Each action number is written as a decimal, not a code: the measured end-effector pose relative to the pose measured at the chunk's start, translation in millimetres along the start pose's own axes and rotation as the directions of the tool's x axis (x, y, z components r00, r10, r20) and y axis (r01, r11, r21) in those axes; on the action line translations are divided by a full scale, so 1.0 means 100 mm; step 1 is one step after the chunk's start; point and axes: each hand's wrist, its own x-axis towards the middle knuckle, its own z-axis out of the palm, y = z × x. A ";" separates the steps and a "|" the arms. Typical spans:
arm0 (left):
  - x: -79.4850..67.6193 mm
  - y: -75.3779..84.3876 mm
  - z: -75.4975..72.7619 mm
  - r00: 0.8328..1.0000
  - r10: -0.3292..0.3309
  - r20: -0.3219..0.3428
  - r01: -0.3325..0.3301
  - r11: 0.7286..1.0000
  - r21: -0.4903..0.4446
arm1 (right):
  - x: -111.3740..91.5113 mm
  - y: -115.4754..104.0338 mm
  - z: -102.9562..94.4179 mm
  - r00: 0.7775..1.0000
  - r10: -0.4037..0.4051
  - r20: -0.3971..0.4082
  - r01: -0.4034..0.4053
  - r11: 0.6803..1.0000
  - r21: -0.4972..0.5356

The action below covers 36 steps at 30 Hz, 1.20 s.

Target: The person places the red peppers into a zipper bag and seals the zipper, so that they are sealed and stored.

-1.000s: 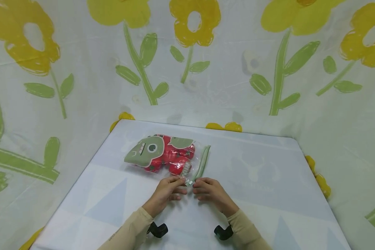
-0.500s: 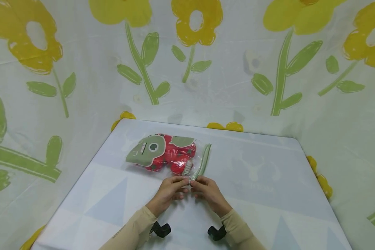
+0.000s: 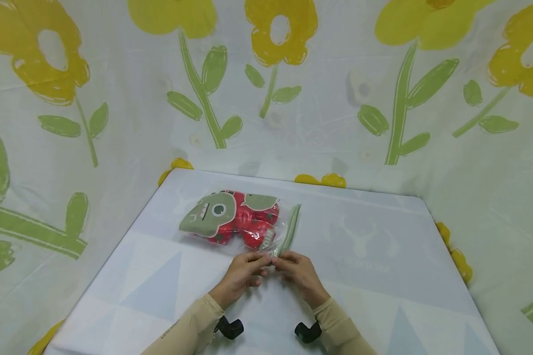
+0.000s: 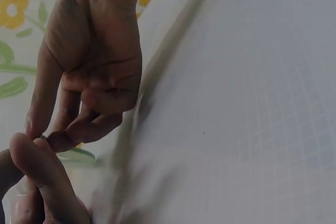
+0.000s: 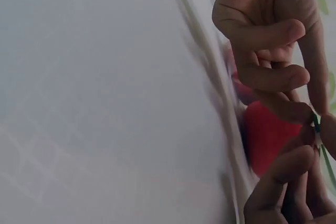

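A clear zip bag (image 3: 282, 217) lies on the table, with a green zip strip (image 3: 291, 228) along its right edge. Inside it is a red and green cartoon dinosaur, apparently a soft toy (image 3: 244, 219). My left hand (image 3: 241, 277) pinches the near corner of the bag between thumb and forefinger. Right beside it, my right hand (image 3: 303, 277) pinches the end of the zip strip, the fingertips of both hands almost touching. A small white slider (image 5: 317, 137) shows between the fingers in the right wrist view. The fingertips partly cover that corner.
A pale blue and white cloth covers the table (image 3: 373, 305). Behind and at both sides hangs a white curtain (image 3: 320, 118) printed with yellow flowers. Black wrist mounts (image 3: 308, 332) stick out beneath the forearms.
The right hand has moved left and closed its fingertips on the strip's end, beside the left hand. The left thumb and forefinger have come together on the bag corner. The bag has barely shifted.
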 end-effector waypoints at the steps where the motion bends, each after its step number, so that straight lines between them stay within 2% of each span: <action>1: 0.00 -0.01 0.00 1.000 -0.002 -0.003 0.002 1.000 0.005 | -0.01 0.00 -0.01 1.000 0.012 -0.004 -0.012 1.000 -0.004; 6: 0.01 -0.02 -0.01 1.000 0.007 -0.006 -0.007 0.999 0.032 | -0.02 -0.03 -0.04 0.998 0.055 0.024 -0.055 0.998 -0.003; 14: -0.03 -0.02 0.02 1.000 0.013 -0.016 -0.012 0.998 0.064 | 0.02 0.02 -0.04 0.997 0.063 0.039 -0.065 0.997 0.048; 19: -0.03 -0.01 0.05 0.999 0.022 -0.035 -0.019 0.997 0.075 | 0.03 0.01 0.00 0.999 0.044 0.010 -0.045 0.998 0.051; 26: -0.03 -0.01 0.11 0.997 0.039 -0.064 -0.030 0.990 0.137 | 0.02 -0.01 0.08 0.994 0.034 -0.103 -0.029 0.998 0.049; 36: -0.03 -0.03 0.14 0.997 0.034 -0.068 -0.027 0.995 0.092 | 0.00 -0.07 0.12 0.986 0.084 -0.145 -0.077 0.996 0.053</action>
